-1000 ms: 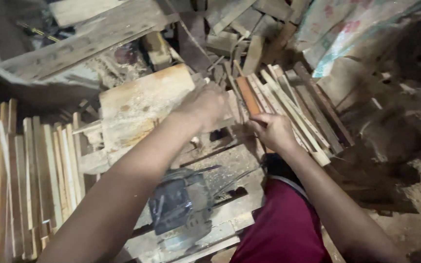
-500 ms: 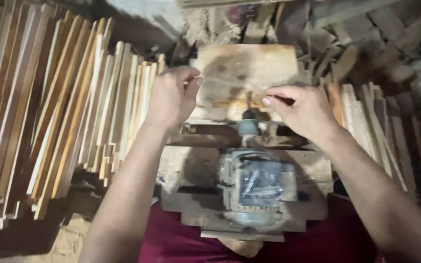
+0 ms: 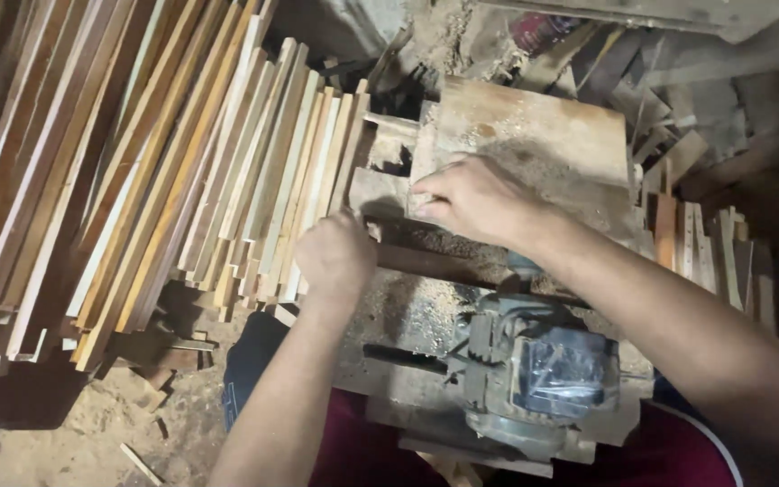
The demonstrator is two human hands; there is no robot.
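A large stack of long wooden slats occupied the left half of the scene, the slats lying side by side and running from the near left toward the far centre. Their colours ranged from pale to orange-brown. Below the stack's near ends, small offcuts lay on a sawdust-covered floor.

The left hand sat just right of the slat stack, at its near right edge. It was clenched, knuckles up; what it gripped was hidden under the hand, so its contents could not be determined. It touched or nearly touched the ends of the rightmost slats.

Right of it, the right hand rested on the left portion of a flat wooden work board. Its fingers were curled down with the fingertips pressed at the board's left edge; whether they pinched a separate piece could not be determined. The board lay in the far centre, dusted with sawdust, with a small wooden block just to its left.

Near the person, below both hands, an electric motor with a grey, dusty housing sat on a wooden base covered in sawdust. A dark bar crossed between the hands and the motor. The person's maroon garment showed along the near edge.

At the right, a smaller group of short wooden strips stood upright beside the board. Scrap wood pieces lay piled at the far right.
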